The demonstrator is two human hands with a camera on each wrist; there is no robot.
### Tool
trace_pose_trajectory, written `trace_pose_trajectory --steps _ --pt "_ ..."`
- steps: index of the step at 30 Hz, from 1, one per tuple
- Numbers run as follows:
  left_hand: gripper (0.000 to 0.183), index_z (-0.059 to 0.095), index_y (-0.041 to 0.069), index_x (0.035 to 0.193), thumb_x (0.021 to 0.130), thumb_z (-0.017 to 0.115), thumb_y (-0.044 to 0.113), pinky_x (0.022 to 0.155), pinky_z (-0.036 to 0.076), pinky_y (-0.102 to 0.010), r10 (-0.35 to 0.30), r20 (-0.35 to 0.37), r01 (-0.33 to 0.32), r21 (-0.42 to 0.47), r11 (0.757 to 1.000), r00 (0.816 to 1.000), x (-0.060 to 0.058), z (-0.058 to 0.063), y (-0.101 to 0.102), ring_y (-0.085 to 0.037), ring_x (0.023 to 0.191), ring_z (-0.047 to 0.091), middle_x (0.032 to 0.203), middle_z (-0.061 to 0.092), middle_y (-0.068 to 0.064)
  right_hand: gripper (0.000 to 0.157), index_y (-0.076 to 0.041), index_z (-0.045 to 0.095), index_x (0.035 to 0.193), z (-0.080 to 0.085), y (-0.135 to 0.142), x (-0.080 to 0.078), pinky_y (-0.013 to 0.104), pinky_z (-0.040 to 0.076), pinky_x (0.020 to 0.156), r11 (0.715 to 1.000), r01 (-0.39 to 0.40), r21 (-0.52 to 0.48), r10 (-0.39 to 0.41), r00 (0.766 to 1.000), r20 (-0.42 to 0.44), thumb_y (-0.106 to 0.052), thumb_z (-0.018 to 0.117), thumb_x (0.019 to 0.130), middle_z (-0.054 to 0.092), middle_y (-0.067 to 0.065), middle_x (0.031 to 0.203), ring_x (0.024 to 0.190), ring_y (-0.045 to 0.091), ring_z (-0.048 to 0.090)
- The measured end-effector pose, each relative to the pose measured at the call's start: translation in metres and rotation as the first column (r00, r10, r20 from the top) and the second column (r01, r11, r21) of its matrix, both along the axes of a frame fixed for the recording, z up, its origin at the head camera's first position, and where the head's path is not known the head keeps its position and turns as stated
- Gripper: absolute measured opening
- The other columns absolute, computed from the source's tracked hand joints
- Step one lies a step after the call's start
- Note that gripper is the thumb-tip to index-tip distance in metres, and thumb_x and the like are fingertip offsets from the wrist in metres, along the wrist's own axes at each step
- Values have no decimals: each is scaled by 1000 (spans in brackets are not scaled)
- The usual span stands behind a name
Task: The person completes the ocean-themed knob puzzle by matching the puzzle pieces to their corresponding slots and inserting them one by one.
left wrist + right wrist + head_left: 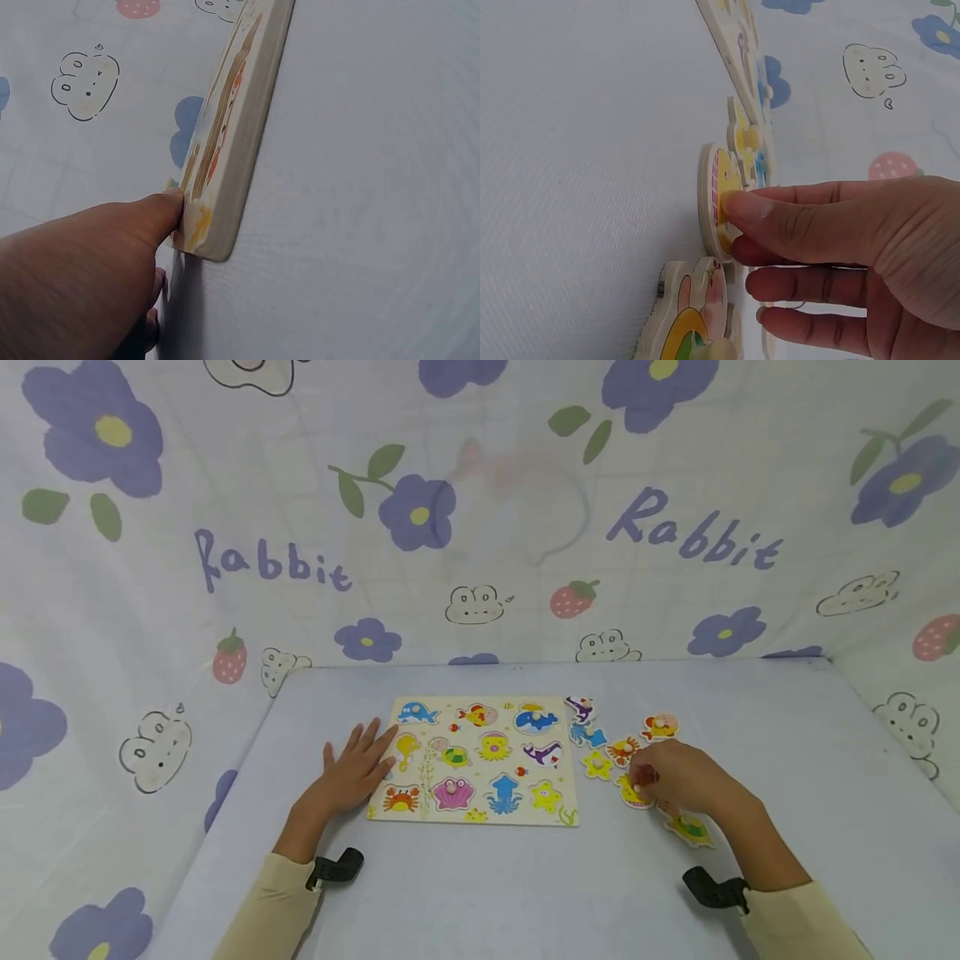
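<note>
Our right hand (678,777) has its grip on the octopus piece (715,184), pinching it between thumb and forefinger while the other fingers curl away from it. The piece sits to the right of the wooden board (442,817), among loose pieces on the worktop (480,893). Our fingers cover most of its face, and we cannot tell whether it is lifted or touching the surface.

For a good hold, we would pinch near the middle rather than at the rim, where a thin piece could easily twist. The star piece (597,765) and crab piece (622,750) lie near on one side, the turtle piece (692,828) on the other, so we judge a straight upward lift safer than a sideways drag, which might push them about.

Our left hand (352,768) is not grasping anything: its fingers are spread, and its thumb rests on the board's left edge. Light pressure there should be enough to stop the board sliding. The board shows an octopus picture (493,746) too, a handy guide for which way round we turn the piece.
</note>
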State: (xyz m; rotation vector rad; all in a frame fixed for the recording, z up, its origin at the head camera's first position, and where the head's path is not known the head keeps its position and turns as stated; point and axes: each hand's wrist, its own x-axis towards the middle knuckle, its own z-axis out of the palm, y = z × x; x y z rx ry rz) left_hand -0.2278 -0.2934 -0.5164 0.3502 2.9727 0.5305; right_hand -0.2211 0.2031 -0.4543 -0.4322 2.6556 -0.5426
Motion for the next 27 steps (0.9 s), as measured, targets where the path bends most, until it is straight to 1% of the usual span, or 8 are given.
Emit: trace_pose_trajectory --steps 4,9,15,20,27 --pt "64 23 21 163 108 46 42 109 -4 -79 -4 -5 4 0 1000 1000 0 1 0 -43 154 4 169 9 -15 14 -17 68 91 -1 -1 0 30 52 62 1000 -8 4 8 1000 -3 -8 79 88 62 -2 81 73 18 55" --pt "64 23 22 163 108 46 43 110 -4 -79 -2 -5 2 1 1000 1000 0 -1 0 -43 155 5 169 9 -14 14 -16 67 93 1 -2 1 30 50 62 1000 -25 -6 25 999 -34 -8 78 89 59 -1 79 72 17 54" --pt "63 22 22 163 108 43 44 110 -4 -78 1 -7 -1 2 1000 1000 -1 -1 -1 -43 155 4 170 9 -15 11 -16 67 94 6 -2 1 30 48 63 999 -52 -4 52 995 -87 -15 78 90 57 -2 77 71 16 53" --pt "63 21 23 164 108 43 44 110 -5 -78 0 -6 0 -6 1000 1000 -2 -3 -3 -42 155 4 170 8 -14 14 -17 67 93 6 -2 1 30 44 61 997 -76 -6 74 989 -129 -22 79 90 55 -4 74 70 14 51" --pt "64 21 23 164 108 44 43 110 -5 -78 -1 2 1 -11 1000 1000 -3 -4 -3 -42 155 3 170 7 -14 15 -17 68 91 1 -5 2 29 42 58 998 -62 4 62 992 -112 -25 80 89 55 -4 71 66 14 51"
